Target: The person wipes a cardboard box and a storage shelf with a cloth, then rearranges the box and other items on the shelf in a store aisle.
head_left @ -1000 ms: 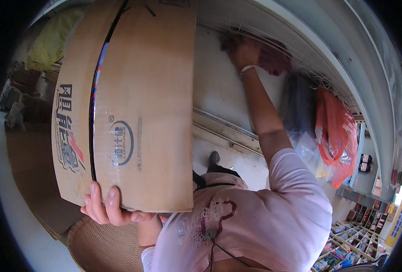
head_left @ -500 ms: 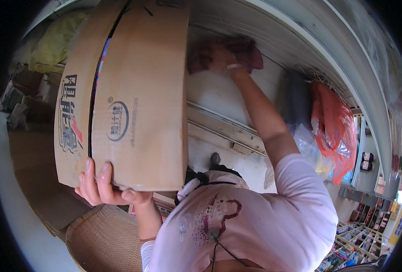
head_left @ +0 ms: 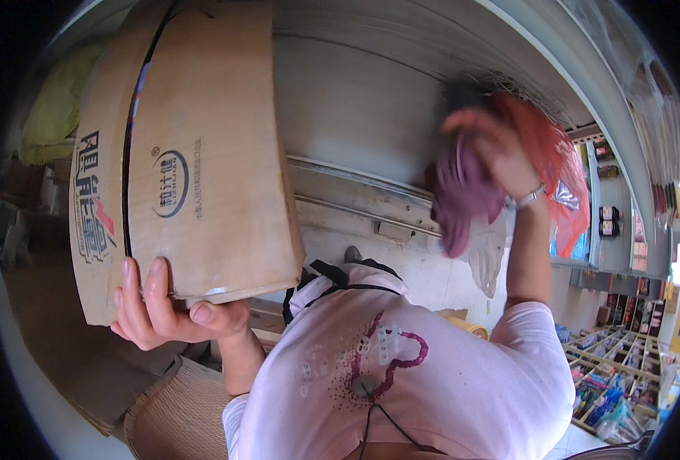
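Note:
A large brown cardboard box (head_left: pixel 225 176) rises on the left, tilted, with dark printing and a narrow gap between its top flaps. My left hand (head_left: pixel 167 310) grips the box's near lower corner, fingers on the flap side and thumb at the bottom edge. At the right, my right hand (head_left: pixel 501 149) is closed on a crumpled maroon cloth (head_left: pixel 462 195), which hangs over the front edge of a pale shelf (head_left: pixel 355 123). Motion blurs that hand somewhat. Beside it is a red plastic bag (head_left: pixel 562 169), partly hidden behind the wrist.
A woven basket (head_left: pixel 179 414) stands at the lower left, near brown cardboard (head_left: pixel 41 307). A yellowish bag (head_left: pixel 52 107) lies behind the box. Shelves with dark jars (head_left: pixel 610 218) and a gridded rack of small goods (head_left: pixel 616 368) are at the right. A clear bag (head_left: pixel 485 257) hangs below the cloth.
My right hand has swept the maroon cloth from the back of the shelf rightward and nearer, toward the red bag. The box has shifted slightly left, with my left hand still on it.

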The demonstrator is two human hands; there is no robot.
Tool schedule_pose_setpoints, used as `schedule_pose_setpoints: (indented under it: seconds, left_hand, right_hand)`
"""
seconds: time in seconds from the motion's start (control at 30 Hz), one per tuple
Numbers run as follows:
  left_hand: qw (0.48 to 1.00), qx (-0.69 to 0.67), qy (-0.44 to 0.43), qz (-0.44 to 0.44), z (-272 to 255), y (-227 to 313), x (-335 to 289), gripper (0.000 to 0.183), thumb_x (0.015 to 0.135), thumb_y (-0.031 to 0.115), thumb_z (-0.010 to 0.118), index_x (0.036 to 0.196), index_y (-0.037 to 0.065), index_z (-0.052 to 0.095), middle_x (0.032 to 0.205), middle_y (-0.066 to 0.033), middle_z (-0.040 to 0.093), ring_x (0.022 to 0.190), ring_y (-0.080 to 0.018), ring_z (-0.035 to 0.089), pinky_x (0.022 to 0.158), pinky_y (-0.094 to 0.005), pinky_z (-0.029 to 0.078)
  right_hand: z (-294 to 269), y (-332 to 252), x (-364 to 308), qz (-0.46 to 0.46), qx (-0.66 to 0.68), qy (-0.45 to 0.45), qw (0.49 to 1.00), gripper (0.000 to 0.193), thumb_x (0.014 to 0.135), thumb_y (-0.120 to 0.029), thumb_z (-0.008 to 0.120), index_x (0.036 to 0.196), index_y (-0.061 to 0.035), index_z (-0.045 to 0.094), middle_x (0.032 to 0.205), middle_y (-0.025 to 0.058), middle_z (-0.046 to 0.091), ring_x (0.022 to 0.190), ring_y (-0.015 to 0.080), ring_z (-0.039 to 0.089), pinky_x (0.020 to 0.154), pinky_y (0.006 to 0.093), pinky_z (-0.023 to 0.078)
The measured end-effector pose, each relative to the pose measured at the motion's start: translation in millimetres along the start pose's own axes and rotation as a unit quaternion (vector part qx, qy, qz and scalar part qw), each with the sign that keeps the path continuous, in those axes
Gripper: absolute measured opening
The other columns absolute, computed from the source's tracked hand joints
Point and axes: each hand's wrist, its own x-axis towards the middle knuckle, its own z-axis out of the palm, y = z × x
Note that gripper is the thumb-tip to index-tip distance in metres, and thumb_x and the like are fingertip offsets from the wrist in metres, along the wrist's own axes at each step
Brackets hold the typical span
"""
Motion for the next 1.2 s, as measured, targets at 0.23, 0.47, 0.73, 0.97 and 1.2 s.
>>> schedule_pose_setpoints:
  seconds: [0.23, 0.47, 0.73, 0.97, 1.2]
  left_hand:
    - [1.000, 0.007, -0.003, -0.011, -3, 1, -1, 0.048, 0.096, 0.035, 0.020, 0.108, 0.006, 0.056, 0.117, -0.0141, 0.058, 0.119, -0.0263, 0.043, 0.111, -0.0420, 0.019]
    - [0.999, 0.016, -0.033, -0.012, -8, 0, -8, 0.046, 0.097, 0.036, 0.018, 0.114, 0.009, 0.050, 0.122, -0.0096, 0.050, 0.122, -0.0239, 0.041, 0.111, -0.0451, 0.022]
    - [1.000, 0.005, 0.015, -0.025, 5, 3, 0, 0.047, 0.096, 0.039, 0.018, 0.108, 0.010, 0.053, 0.115, -0.0121, 0.056, 0.119, -0.0241, 0.041, 0.110, -0.0429, 0.019]
    - [0.999, 0.006, -0.009, -0.030, -6, 2, -1, 0.049, 0.097, 0.041, 0.019, 0.110, 0.010, 0.054, 0.121, -0.0111, 0.053, 0.121, -0.0236, 0.040, 0.110, -0.0441, 0.019]
    - [1.000, -0.008, -0.002, -0.017, -2, 0, -4, 0.046, 0.095, 0.037, 0.022, 0.108, 0.008, 0.055, 0.120, -0.0113, 0.053, 0.119, -0.0247, 0.041, 0.107, -0.0440, 0.022]
  right_hand:
    - [105, 41, 83, -0.147, -0.322, 0.170, 0.920, 0.060, 0.083, -0.039, 0.058, 0.134, -0.0107, 0.046, 0.140, 0.0198, 0.040, 0.127, 0.0409, 0.039, 0.107, 0.0479, 0.032]
    - [158, 136, 224, -0.069, -0.364, 0.110, 0.922, 0.059, 0.085, -0.043, 0.054, 0.135, -0.0138, 0.047, 0.142, 0.0178, 0.041, 0.130, 0.0378, 0.039, 0.108, 0.0468, 0.030]
    - [193, 55, 340, -0.126, -0.293, 0.117, 0.940, 0.049, 0.084, -0.031, 0.054, 0.129, -0.0140, 0.053, 0.129, 0.0121, 0.056, 0.113, 0.0361, 0.056, 0.096, 0.0444, 0.045]
    - [149, 64, 278, 0.022, -0.369, 0.122, 0.921, 0.049, 0.083, -0.040, 0.057, 0.122, -0.0096, 0.061, 0.124, 0.0167, 0.059, 0.114, 0.0327, 0.058, 0.096, 0.0438, 0.045]
    - [33, 104, 183, 0.288, -0.425, 0.071, 0.855, 0.049, 0.093, -0.041, 0.040, 0.133, -0.0168, 0.053, 0.140, 0.0089, 0.049, 0.131, 0.0291, 0.044, 0.104, 0.0477, 0.036]
